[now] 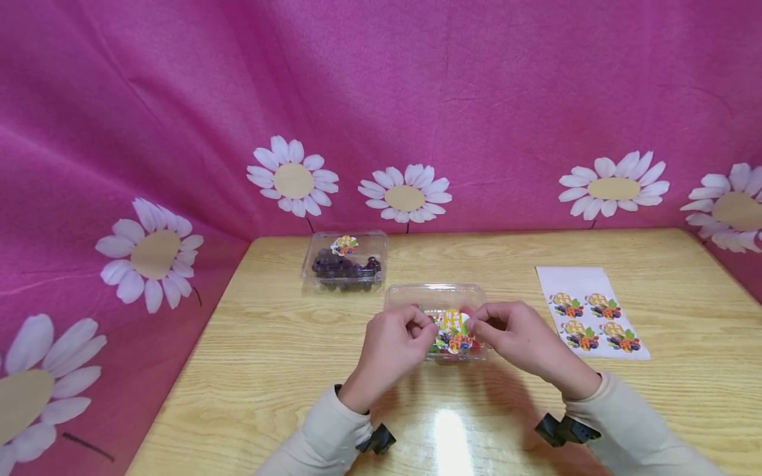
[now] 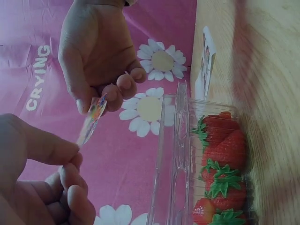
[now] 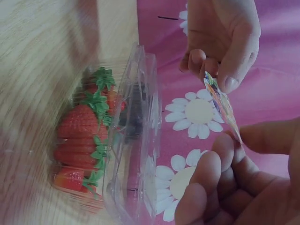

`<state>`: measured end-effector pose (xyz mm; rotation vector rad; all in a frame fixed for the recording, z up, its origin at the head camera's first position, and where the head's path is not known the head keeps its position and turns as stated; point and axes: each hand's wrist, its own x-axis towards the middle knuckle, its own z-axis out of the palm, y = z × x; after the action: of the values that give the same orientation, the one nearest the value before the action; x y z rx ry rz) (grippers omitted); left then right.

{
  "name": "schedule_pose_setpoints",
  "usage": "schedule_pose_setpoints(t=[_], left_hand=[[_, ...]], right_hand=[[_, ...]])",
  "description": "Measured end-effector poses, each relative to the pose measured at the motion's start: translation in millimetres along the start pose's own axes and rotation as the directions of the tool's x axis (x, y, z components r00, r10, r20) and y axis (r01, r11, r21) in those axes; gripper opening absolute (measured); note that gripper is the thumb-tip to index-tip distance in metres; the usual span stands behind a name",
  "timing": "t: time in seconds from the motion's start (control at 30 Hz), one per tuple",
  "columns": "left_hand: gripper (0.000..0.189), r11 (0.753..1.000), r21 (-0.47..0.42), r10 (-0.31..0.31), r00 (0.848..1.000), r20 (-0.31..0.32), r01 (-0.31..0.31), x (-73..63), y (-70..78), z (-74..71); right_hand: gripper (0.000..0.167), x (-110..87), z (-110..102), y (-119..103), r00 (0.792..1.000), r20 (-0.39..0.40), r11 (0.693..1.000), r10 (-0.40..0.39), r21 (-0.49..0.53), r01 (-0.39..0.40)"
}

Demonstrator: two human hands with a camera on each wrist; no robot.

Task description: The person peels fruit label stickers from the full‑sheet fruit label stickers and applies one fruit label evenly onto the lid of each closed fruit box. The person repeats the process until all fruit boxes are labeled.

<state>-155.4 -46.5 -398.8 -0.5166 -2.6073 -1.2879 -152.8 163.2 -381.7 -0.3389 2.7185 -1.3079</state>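
A colourful fruit sticker [image 1: 454, 332] is stretched between my two hands above a clear plastic box [image 1: 437, 289]. My left hand [image 1: 394, 344] pinches its left edge between thumb and forefinger, and my right hand [image 1: 520, 337] pinches the opposite edge the same way. In the left wrist view the sticker [image 2: 92, 119] is seen nearly edge-on, apart from the lid. Red strawberries [image 2: 225, 154] with green leaves fill the box beneath, whose lid is down. The right wrist view also shows the strawberries [image 3: 77, 126] through the clear wall.
Behind and to the left stands another clear box holding dark grapes [image 1: 345, 268], with a similar sticker [image 1: 344, 245] on its lid. A white sticker sheet [image 1: 574, 281] with several fruit stickers lies at the right. A pink flowered cloth [image 1: 476, 99] hangs behind the wooden table [image 1: 268, 370].
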Motion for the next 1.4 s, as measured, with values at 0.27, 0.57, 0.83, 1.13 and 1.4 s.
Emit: schedule_pose_setpoints(t=[0.27, 0.57, 0.83, 1.13, 1.4], left_hand=[[0.017, 0.998, 0.045, -0.056, 0.996, 0.068, 0.053, 1.0, 1.1, -1.5], [0.019, 0.974, 0.221, -0.06, 0.998, 0.024, 0.054, 2.8, 4.7, -2.6], [0.025, 0.972, 0.227, -0.077, 0.995, 0.063, 0.061, 11.3, 6.3, -10.1], [0.033, 0.966, 0.259, -0.052, 0.993, 0.103, 0.024, 28.8, 1.8, -14.4], [0.048, 0.933, 0.343, -0.172, 0.971, 0.169, 0.105, 42.5, -2.4, -14.1]], right_hand=[[0.018, 3.5, 3, -1, 0.999, 0.026, 0.999, 0.035, -0.023, -0.035], [0.021, 7.6, 3, -5, 0.999, 0.052, 0.996, -0.002, -0.092, 0.007], [0.024, 17.1, 1, -11, 0.998, 0.055, 0.991, 0.015, -0.136, -0.007], [0.023, 35.3, -5, -14, 0.996, 0.087, 0.981, 0.003, -0.195, 0.014], [0.024, 52.2, -3, -17, 0.986, 0.159, 0.96, 0.046, -0.282, 0.001]])
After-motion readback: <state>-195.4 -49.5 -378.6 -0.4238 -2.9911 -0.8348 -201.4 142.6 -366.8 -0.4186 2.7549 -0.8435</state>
